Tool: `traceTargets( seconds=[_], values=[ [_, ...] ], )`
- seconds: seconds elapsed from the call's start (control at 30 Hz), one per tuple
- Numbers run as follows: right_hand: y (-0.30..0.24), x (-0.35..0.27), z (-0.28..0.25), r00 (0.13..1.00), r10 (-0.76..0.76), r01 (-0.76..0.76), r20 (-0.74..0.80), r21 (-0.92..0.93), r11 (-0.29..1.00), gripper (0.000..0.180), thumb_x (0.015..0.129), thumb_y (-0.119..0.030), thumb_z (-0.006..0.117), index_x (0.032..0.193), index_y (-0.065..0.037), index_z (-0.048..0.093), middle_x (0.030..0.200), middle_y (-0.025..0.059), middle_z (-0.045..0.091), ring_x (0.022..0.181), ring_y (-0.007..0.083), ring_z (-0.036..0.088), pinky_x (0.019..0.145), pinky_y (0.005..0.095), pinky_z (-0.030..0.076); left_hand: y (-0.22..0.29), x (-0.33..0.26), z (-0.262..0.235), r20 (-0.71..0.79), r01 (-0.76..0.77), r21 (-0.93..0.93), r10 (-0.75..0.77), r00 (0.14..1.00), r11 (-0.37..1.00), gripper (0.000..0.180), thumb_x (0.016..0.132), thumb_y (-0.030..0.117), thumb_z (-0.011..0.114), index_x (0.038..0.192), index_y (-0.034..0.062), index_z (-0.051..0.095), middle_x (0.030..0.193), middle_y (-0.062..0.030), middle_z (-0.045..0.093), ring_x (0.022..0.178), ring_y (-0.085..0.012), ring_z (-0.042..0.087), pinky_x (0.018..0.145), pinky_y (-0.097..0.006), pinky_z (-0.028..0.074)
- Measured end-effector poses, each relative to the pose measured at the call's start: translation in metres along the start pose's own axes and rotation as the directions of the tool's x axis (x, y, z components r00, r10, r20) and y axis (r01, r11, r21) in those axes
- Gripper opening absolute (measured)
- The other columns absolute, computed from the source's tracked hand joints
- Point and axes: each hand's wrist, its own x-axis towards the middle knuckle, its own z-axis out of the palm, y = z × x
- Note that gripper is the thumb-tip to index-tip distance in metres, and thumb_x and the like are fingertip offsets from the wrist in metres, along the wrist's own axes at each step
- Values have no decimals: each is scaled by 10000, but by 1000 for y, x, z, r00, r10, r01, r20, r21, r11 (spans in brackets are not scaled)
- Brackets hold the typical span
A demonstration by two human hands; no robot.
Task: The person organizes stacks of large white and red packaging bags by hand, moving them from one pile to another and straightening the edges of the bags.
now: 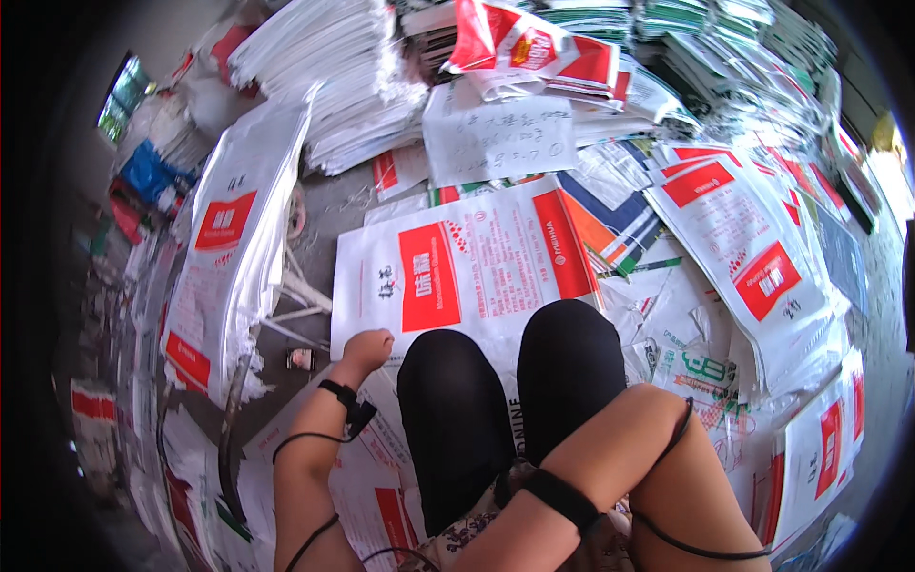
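Observation:
A flat white woven bag with red printed panels (496, 257) lies crosswise in front of my knees. My left hand (367, 351) is closed, with its back turned up, at the near left edge of this bag. Whether anything is inside its curled fingers is hidden. My right arm is bent back across my lap, and my right hand (486, 539) runs out at the lower edge, so its fingers do not show. Both wrists wear black bands with cords.
A stack of similar bags (224, 238) leans over a metal frame (295, 300) at the left. More printed bags (753, 257) are piled at the right. Tall white stacks (329, 81) stand at the back, near a crumpled red-and-white bag (534, 52) and a handwritten sheet (500, 133).

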Motion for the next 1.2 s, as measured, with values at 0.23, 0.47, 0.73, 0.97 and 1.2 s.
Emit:
traceTargets(
  seconds=[0.23, 0.47, 0.73, 0.97, 1.2],
  values=[
    [-6, -3, 20, 997, 58, -53, -43, 109, 993, 293, 850, -273, 679, 1061, -71, 700, 1320, 165, 528, 1270, 360, 475, 961, 456, 471, 8, 16, -7, -17, -11, 23, 12, 1000, 1000, 265, 925, 278, 485, 959, 105, 683, 934, -183, 695, 894, -396, 656, 784, -519, 503],
    [11, -25, 34, 985, 129, -88, -114, 311, 946, 271, 891, -190, 659, 1070, 11, 630, 1298, 263, 474, 1206, 406, 484, 938, 460, 465, -1, 6, -32, -58, 74, -59, -78, 995, 995, 297, 917, 262, 475, 982, 94, 711, 993, -181, 711, 965, -374, 668, 828, -490, 524],
    [5, -30, 12, 963, 263, -251, 55, 527, 812, 229, 896, -194, 672, 997, 8, 633, 1126, 227, 534, 1041, 374, 549, 842, 435, 470, -123, -6, -80, 49, 183, -975, -680, 731, 127, 267, 901, 227, 656, 1115, 68, 661, 941, -67, 724, 718, -192, 707, 583, -329, 542],
    [10, -33, -10, 878, 397, -474, 268, 601, 643, 204, 890, -210, 694, 929, -15, 649, 924, 172, 609, 880, 334, 609, 739, 415, 469, -99, 23, -272, -255, 155, -650, -405, 878, 744, 362, 921, 294, 654, 1196, 59, 638, 1058, -56, 721, 830, -157, 706, 659, -288, 520],
    [22, -27, 0, 958, 260, -267, 121, 709, 653, 204, 863, -221, 703, 867, -27, 640, 806, 148, 622, 774, 359, 603, 648, 434, 438, -60, -1, -412, -540, -138, -494, -178, 823, 859, 227, 946, 201, 624, 1068, 12, 647, 834, -72, 685, 711, -166, 656, 617, -310, 536]
  ],
)
